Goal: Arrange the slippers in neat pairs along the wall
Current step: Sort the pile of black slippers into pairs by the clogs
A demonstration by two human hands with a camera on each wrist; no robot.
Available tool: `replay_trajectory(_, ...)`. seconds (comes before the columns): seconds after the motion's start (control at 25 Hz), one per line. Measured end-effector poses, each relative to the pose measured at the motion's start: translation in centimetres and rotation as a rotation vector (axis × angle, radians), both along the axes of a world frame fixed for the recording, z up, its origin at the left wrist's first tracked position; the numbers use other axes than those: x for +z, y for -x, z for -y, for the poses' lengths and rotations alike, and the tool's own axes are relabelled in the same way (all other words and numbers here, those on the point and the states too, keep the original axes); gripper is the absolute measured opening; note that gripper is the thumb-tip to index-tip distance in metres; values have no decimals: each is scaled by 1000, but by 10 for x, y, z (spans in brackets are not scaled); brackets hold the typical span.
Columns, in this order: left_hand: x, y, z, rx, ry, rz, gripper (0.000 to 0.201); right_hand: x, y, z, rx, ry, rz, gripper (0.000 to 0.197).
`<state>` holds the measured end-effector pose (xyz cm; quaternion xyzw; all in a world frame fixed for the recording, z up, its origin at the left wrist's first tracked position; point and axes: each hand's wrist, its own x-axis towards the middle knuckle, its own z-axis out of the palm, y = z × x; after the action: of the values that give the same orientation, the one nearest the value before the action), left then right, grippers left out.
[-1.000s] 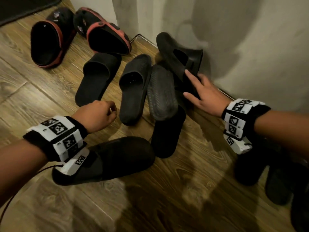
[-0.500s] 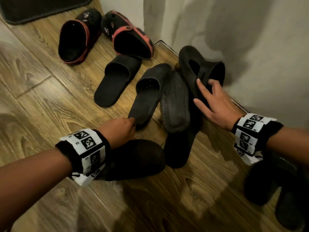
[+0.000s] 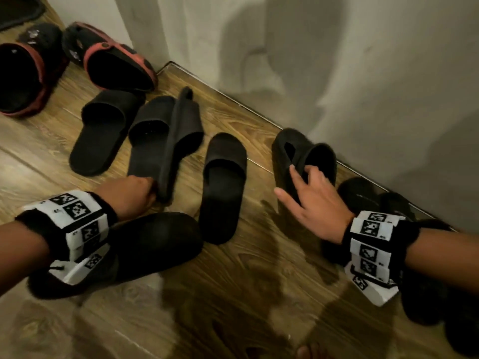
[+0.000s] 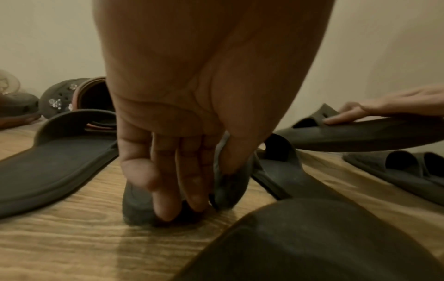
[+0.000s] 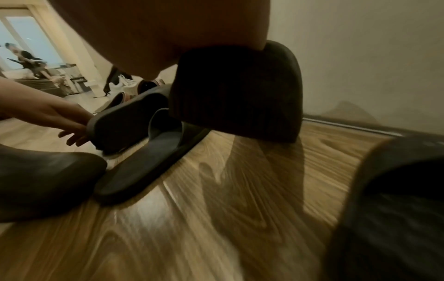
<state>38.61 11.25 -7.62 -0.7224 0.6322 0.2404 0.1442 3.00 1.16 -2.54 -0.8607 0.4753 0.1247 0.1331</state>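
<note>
**Both hands on black slippers by the wall**

Left hand point(image 3: 129, 195) has fingers point(image 4: 165, 201) and thumb curled round the heel ends of two black slides: one flat on the floor point(image 3: 147, 141), one tipped up on its edge point(image 3: 178, 141) and leaning against it. Right hand point(image 3: 311, 200) holds a black cut-out slipper point(image 3: 290, 151) by its strap, thumb hooked into the opening, other fingers spread loosely along the side; the left wrist view shows this slipper off the floor, close to the wall point(image 3: 337, 73).

Between the hands, a black slide point(image 3: 223, 187) lies flat, toe toward the wall. Left of the gripped slides, another black slide point(image 3: 103, 130) lies flat. Far left, two red-trimmed black clogs point(image 3: 114, 63) sit side by side near the wall corner. Under the left wrist, a closed-toe black slipper point(image 3: 155, 244) lies on the wooden floor point(image 3: 259, 294). Under the right wrist, more dark slippers point(image 3: 363, 193) sit against the wall, details too dark to tell.
</note>
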Motion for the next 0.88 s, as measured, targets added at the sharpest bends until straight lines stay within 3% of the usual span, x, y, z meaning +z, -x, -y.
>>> replay_trajectory(0.16,16,11,-13,-29,-90,106,30,-9,27,-20,3,-104,-173,89)
replay_trajectory(0.36,37,17,-41,-156,-201,192,31,-17,27,-8,73,-278,-206,83)
replay_trajectory(0.52,51,13,-58,-330,-194,190,48,-14,31,0,172,-190,-170,73)
replay_trajectory(0.68,56,14,-66,-484,-315,412,61,-11,38,-2,251,-71,-128,59)
replay_trajectory(0.76,56,19,-67,-492,-360,427,61,-9,42,-1,266,-26,-115,55)
replay_trajectory(0.88,58,25,-62,-585,-221,362,57,-6,45,-3,308,60,-139,53)
